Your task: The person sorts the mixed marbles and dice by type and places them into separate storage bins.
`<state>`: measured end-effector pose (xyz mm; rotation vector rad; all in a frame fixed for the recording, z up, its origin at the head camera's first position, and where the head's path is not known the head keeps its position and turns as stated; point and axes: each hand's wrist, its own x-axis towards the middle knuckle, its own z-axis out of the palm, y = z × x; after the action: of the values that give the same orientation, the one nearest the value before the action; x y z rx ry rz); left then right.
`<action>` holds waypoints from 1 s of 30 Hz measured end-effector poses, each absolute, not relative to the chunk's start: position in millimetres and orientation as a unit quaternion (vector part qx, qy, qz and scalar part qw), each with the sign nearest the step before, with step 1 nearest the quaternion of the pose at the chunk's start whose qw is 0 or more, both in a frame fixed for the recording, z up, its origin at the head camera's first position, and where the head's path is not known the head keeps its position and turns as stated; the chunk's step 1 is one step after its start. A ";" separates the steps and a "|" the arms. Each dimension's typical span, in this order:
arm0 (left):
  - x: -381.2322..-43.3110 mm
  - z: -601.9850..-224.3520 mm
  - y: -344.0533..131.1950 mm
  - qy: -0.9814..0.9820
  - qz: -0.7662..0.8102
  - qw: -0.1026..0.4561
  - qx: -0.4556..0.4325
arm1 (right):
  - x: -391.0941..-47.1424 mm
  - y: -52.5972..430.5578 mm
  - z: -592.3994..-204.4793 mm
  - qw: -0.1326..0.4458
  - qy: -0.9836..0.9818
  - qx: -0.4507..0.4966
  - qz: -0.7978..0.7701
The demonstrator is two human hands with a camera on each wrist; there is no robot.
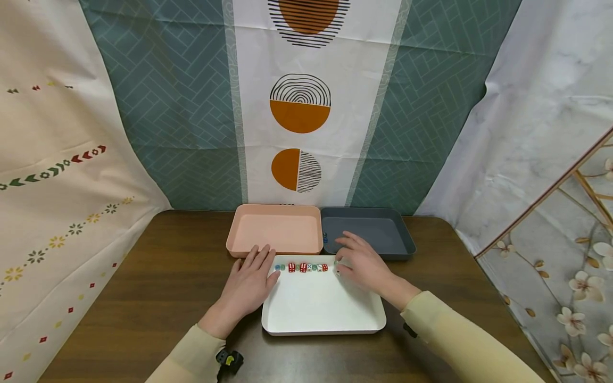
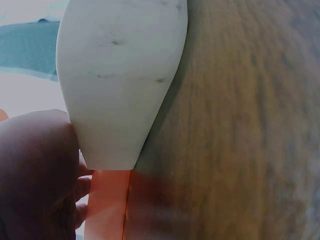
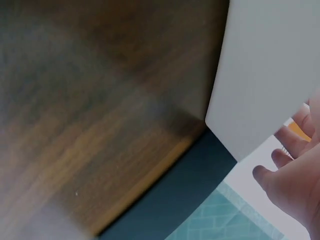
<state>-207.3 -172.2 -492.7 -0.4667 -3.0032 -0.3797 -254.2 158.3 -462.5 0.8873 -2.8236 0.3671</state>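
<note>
In the head view, a row of small dice [image 1: 303, 267], some red, some white, some greenish or blue, runs along the far side of the white tray [image 1: 323, 308]. My left hand [image 1: 249, 282] lies with fingers extended at that tray's far left corner, fingertips by the front edge of the pink tray [image 1: 280, 229]. At the row's right end, my right hand [image 1: 364, 266] has its thumb and bent fingers around a small white die [image 1: 338, 273], partly hidden by the fingertips. The wrist views show the hands beside the white tray's outer wall, with the dice out of sight.
Behind the white tray, a dark grey tray [image 1: 373, 229] stands right of the pink one. A few small blue dice [image 1: 325, 238] lie at its left side. All trays stand on a brown wooden table [image 1: 167, 298], with patterned cloths [image 1: 191, 106] hanging around it.
</note>
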 end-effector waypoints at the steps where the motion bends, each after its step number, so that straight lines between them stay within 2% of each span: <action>1: -207.3 -492.9 -172.4 -0.980 -0.122 0.041 -0.153 | -255.0 159.3 -461.3 0.081 -0.944 0.295 0.124; 8: -207.9 -494.0 -173.2 -0.980 -0.109 0.052 -0.159 | -260.8 166.0 -452.7 0.088 -0.945 0.284 0.139; 30: -207.9 -493.5 -172.7 -0.981 -0.116 0.039 -0.153 | -286.8 170.5 -446.3 0.064 -0.956 0.241 0.156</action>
<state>-207.9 -172.7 -493.5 -0.4676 -3.0071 -0.3546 -286.8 170.5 -446.3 0.7283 -2.8866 0.4714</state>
